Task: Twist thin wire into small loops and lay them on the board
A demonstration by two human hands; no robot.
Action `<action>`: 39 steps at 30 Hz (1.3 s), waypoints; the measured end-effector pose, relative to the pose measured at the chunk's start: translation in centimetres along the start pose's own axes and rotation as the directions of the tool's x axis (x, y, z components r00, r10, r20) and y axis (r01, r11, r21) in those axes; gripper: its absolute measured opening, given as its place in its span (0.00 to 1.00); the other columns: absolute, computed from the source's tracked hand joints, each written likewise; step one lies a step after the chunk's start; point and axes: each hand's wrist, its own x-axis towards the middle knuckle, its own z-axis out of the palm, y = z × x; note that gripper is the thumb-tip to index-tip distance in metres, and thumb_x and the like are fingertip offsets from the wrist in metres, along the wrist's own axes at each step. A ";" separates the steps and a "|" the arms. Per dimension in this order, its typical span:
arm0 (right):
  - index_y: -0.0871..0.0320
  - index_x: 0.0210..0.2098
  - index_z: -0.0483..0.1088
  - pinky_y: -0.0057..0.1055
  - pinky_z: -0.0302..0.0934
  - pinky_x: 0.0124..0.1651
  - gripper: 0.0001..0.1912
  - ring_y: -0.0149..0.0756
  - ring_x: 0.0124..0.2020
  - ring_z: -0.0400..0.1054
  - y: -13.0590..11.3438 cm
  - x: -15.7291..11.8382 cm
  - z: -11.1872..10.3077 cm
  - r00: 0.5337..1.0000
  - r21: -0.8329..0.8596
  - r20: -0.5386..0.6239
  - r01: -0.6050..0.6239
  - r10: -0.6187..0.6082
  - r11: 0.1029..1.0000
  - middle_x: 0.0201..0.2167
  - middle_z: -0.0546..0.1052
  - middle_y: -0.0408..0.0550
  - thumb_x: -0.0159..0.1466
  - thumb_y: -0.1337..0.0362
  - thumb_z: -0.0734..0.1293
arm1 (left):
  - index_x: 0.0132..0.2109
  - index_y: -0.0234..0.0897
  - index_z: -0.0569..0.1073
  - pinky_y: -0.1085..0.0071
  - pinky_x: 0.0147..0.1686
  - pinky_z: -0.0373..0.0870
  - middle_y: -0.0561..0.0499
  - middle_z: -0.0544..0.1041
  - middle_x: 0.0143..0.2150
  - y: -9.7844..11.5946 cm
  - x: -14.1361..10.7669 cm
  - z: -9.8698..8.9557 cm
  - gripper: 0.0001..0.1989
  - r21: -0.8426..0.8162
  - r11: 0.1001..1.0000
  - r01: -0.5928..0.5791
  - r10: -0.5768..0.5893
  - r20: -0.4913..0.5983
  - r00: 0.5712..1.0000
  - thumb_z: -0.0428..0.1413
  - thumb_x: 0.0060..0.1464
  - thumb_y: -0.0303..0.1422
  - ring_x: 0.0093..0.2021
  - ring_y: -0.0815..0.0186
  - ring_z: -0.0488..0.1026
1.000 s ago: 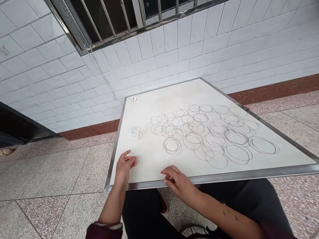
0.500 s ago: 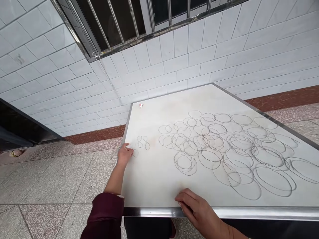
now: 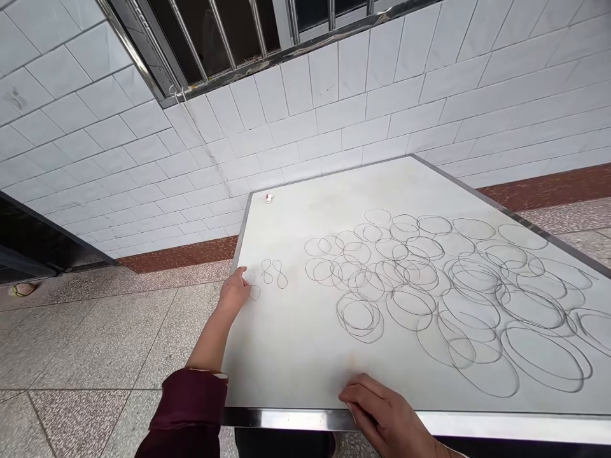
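A large white board-like tabletop point(image 3: 305, 356) with a metal rim lies before me. My left hand point(image 3: 235, 291) is at its left edge, fingers curled together. A small white spot shows at the fingertips, and I cannot tell what it is. Beside them are faint thin loops point(image 3: 254, 292), and just right of these, two dark figure-eight outlines point(image 3: 274, 273). My right hand point(image 3: 382, 407) rests at the front edge, fingers bent and thumb tucked close; the inside of its grip is hidden. Many overlapping dark circles point(image 3: 410, 283) cover the middle and right of the surface.
A tiny red-and-white object point(image 3: 269, 198) sits near the far left corner. Behind the table stands a white tiled wall point(image 3: 310, 127) with a barred window point(image 3: 229, 38) and a hanging cord point(image 3: 205, 146). Speckled floor tiles point(image 3: 105, 337) lie to the left, with a slipper point(image 3: 22, 289) far off.
My left hand has shifted slightly left and up along the table edge, showing more of the faint loops. My right hand sits slightly lower in view. The camera view has shifted a little.
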 end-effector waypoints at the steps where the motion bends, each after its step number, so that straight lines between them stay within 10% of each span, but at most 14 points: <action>1: 0.53 0.45 0.66 0.28 0.66 0.38 0.13 0.33 0.36 0.69 0.0 0.0 0.0 1.000 -0.008 0.000 0.010 -0.010 1.000 0.37 0.72 0.47 0.68 0.73 0.55 | 0.57 0.36 0.69 0.55 0.46 0.74 0.43 0.72 0.55 0.0 0.1 0.0 0.19 0.035 0.999 -0.012 0.013 -0.012 1.000 0.56 0.61 0.37 0.49 0.58 0.74; 13: 0.53 0.45 0.66 0.27 0.66 0.37 0.13 0.33 0.34 0.70 0.1 0.0 0.2 0.998 -0.078 -0.014 0.055 -0.056 0.995 0.36 0.74 0.46 0.67 0.74 0.57 | 0.61 0.33 0.68 0.62 0.44 0.71 0.38 0.80 0.42 -0.2 -0.8 3.0 0.24 0.285 0.956 -0.063 0.127 -0.212 0.969 0.46 0.59 0.21 0.45 0.54 0.77; 29: 0.53 0.45 0.66 0.26 0.66 0.36 0.12 0.32 0.34 0.71 0.2 -0.1 0.4 0.998 -0.129 -0.008 0.060 -0.061 0.990 0.36 0.74 0.47 0.68 0.73 0.57 | 0.60 0.37 0.68 0.61 0.47 0.71 0.45 0.80 0.47 -1.4 -2.5 3.2 0.22 -0.135 0.989 -0.066 0.009 -0.385 0.923 0.48 0.60 0.28 0.43 0.60 0.76; 39: 0.54 0.44 0.68 0.28 0.68 0.36 0.12 0.34 0.34 0.71 -0.2 0.1 0.3 0.999 -0.113 -0.007 0.046 -0.047 0.993 0.36 0.74 0.48 0.68 0.73 0.56 | 0.60 0.37 0.68 0.57 0.49 0.73 0.41 0.78 0.52 -2.5 -15.1 6.1 0.24 -0.316 0.947 -0.050 -0.078 -0.378 0.922 0.49 0.61 0.42 0.51 0.55 0.76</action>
